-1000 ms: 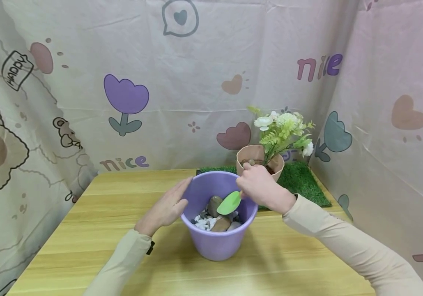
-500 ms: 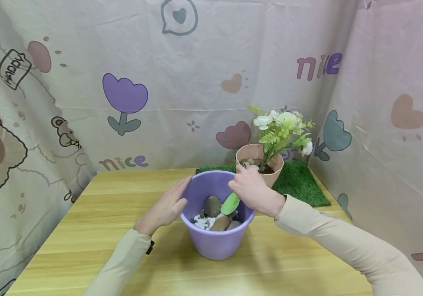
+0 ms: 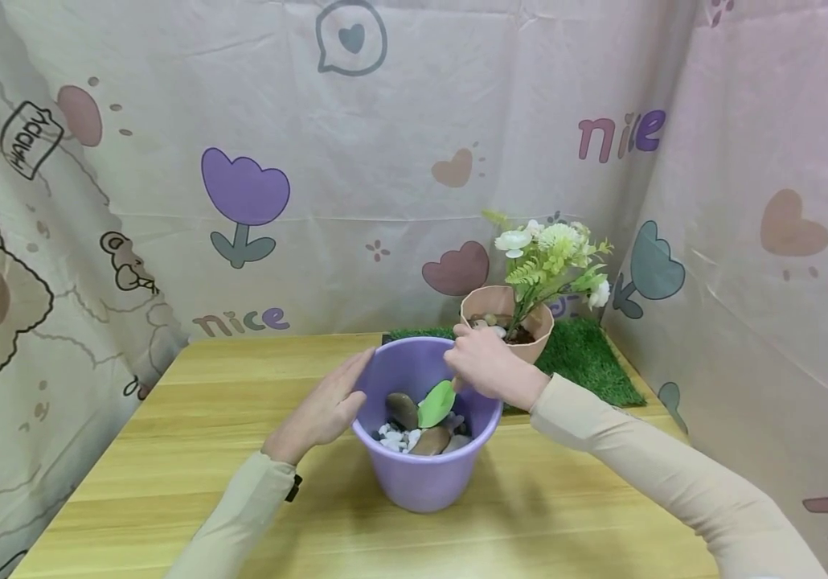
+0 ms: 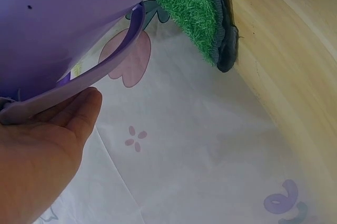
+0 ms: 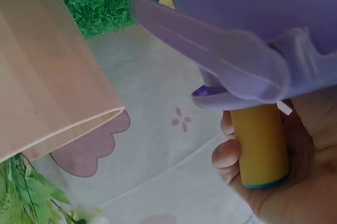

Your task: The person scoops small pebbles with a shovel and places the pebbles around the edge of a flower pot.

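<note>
A purple bucket (image 3: 421, 482) stands upright on the wooden table. Inside it lie white pebbles (image 3: 394, 437), a dark brown stone (image 3: 403, 411) and a lighter brown stone (image 3: 432, 441). My right hand (image 3: 489, 362), above the bucket's right rim, grips a small garden trowel by its handle (image 5: 260, 148). The trowel's green blade (image 3: 436, 404) reaches down into the bucket, close beside the dark stone. With fingers extended, my left hand (image 3: 323, 410) rests against the bucket's left side. In the left wrist view its fingers touch the bucket's carrying handle (image 4: 89, 79).
Behind the bucket, a pink flowerpot (image 3: 534, 349) holds white flowers (image 3: 559, 237) and some stones. It stands on a green artificial grass mat (image 3: 588, 362). Patterned cloth (image 3: 356, 145) hangs around the table (image 3: 226, 394), whose wooden surface extends left and in front.
My right hand has moved left and the trowel's blade has gone left with it. The dark stone has shifted left and leaned over. My left hand has stayed at the bucket.
</note>
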